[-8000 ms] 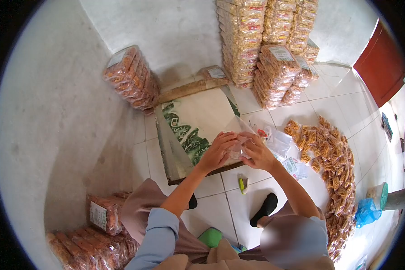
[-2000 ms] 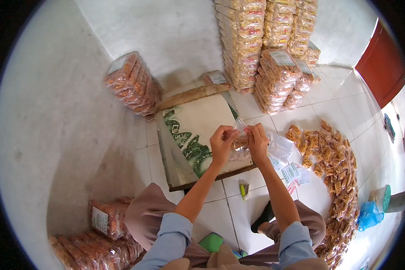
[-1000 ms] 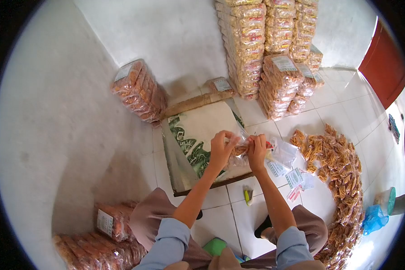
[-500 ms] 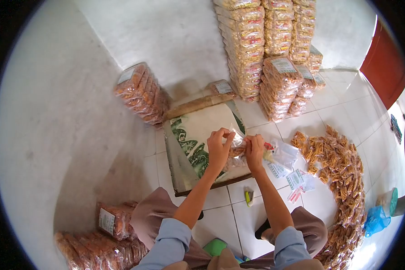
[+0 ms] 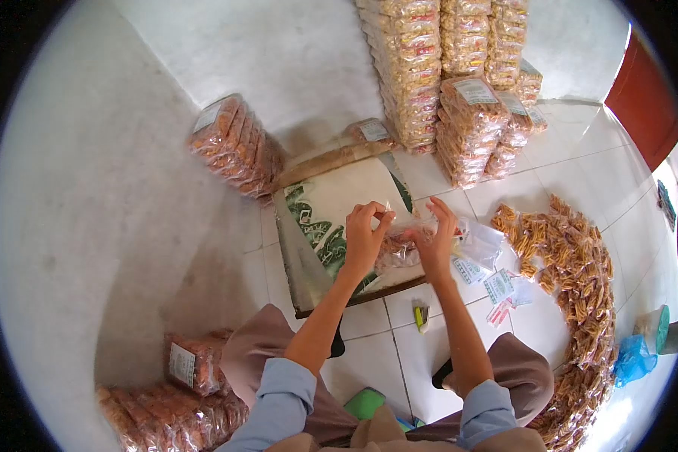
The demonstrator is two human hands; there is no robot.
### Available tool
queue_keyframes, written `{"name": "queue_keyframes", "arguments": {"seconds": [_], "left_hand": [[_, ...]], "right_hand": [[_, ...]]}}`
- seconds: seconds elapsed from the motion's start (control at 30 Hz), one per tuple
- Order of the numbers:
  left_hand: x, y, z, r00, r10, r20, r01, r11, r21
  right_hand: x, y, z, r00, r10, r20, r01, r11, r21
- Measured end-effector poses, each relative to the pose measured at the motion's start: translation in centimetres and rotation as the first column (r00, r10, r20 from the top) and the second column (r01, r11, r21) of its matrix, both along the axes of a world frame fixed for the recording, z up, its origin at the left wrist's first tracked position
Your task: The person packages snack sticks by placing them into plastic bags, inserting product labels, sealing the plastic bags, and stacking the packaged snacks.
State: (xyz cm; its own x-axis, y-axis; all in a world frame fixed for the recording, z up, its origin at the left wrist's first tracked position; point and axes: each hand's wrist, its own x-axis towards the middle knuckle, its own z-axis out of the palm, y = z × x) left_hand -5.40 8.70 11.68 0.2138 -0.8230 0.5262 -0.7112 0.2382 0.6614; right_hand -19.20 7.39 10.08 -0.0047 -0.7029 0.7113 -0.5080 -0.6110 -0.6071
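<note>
A clear plastic bag of brown snacks (image 5: 399,251) lies on a low board with a green-and-cream printed cover (image 5: 350,184). My left hand (image 5: 367,233) is closed in a pinch on the bag's clear upper edge. On the bag's right side is my right hand (image 5: 438,242), its fingers spread and the thumb by the plastic. Whether that thumb touches the bag I cannot tell. Right of the board lie clear plastic bags (image 5: 481,242) and several printed labels (image 5: 498,286). A yellow-green stapler (image 5: 421,318) rests on the tiles before the board.
Tall stacks of packed snacks (image 5: 407,83) stand against the wall, with label-topped packs (image 5: 471,132) before them. Another stack (image 5: 233,147) leans at the left. Small snack packs (image 5: 580,301) curve along the right floor. More packs (image 5: 173,407) lie at lower left, a blue bag (image 5: 633,360) at right.
My right hand has gone from a pinch at the bag to spread fingers. My left hand keeps its pinch. More of the bag shows between the hands, and the camera view has shifted slightly.
</note>
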Motion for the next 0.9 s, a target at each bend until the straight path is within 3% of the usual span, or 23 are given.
{"name": "queue_keyframes", "arguments": {"seconds": [0.07, 0.13, 0.17, 0.23, 0.37, 0.47, 0.53, 0.63, 0.67, 0.73, 0.8, 0.87, 0.9], "left_hand": [[-0.2, 0.3, -0.2, 0.998, -0.041, -0.053, 0.041, 0.999, 0.003], [-0.5, 0.2, -0.4, 0.963, -0.035, -0.269, 0.054, 0.996, 0.064], [-0.8, 0.2, -0.6, 0.961, -0.037, -0.274, 0.057, 0.996, 0.065], [-1.5, 0.3, -1.1, 0.94, -0.036, -0.338, 0.017, 0.998, -0.06], [-2.4, 0.3, -2.1, 0.94, 0.022, -0.341, -0.043, 0.998, -0.054], [-1.9, -0.3, -2.4, 0.959, 0.042, -0.282, -0.075, 0.991, -0.107], [-0.9, -0.6, -2.2, 0.906, -0.126, -0.404, 0.1, 0.991, -0.085], [-0.2, -0.2, -0.9, 0.928, -0.195, -0.317, 0.135, 0.97, -0.203], [0.0, -0.3, -1.6, 0.929, -0.191, -0.318, 0.132, 0.971, -0.198], [0.1, -0.3, -2.7, 0.903, -0.079, -0.422, 0.123, 0.989, 0.079], [0.1, -0.3, -3.0, 0.921, -0.066, -0.384, 0.098, 0.993, 0.065], [-0.1, -0.4, -2.6, 0.937, -0.055, -0.345, 0.076, 0.996, 0.047], [-0.2, -0.3, -2.6, 0.942, -0.01, -0.336, 0.022, 0.999, 0.03]], "right_hand": [[-1.2, -0.9, -0.3, 0.97, 0.22, 0.103, -0.238, 0.945, 0.224], [-1.8, -1.4, -1.8, 0.961, 0.27, 0.064, -0.277, 0.943, 0.185], [-1.9, -1.6, -2.6, 0.946, 0.323, 0.027, -0.324, 0.934, 0.149], [-1.3, -1.4, -3.4, 0.965, 0.26, 0.048, -0.264, 0.955, 0.133], [-0.3, -1.2, -4.5, 0.984, 0.167, 0.07, -0.174, 0.978, 0.114], [0.0, -1.9, -3.9, 0.978, 0.203, 0.045, -0.205, 0.977, 0.055], [0.1, -2.3, -3.9, 0.974, 0.219, 0.054, -0.221, 0.974, 0.057], [0.2, -2.9, -4.1, 0.973, 0.22, 0.07, -0.223, 0.974, 0.029], [0.3, -2.9, -4.3, 0.975, 0.209, 0.077, -0.211, 0.978, 0.012], [0.4, -2.8, -3.9, 0.976, 0.207, 0.07, -0.209, 0.978, 0.019], [0.5, -2.7, -4.0, 0.978, 0.201, 0.061, -0.202, 0.979, 0.02], [0.8, -2.6, -4.4, 0.925, 0.229, 0.303, -0.275, 0.954, 0.118], [0.7, -2.6, -4.2, 0.925, 0.228, 0.303, -0.274, 0.954, 0.118]]}}
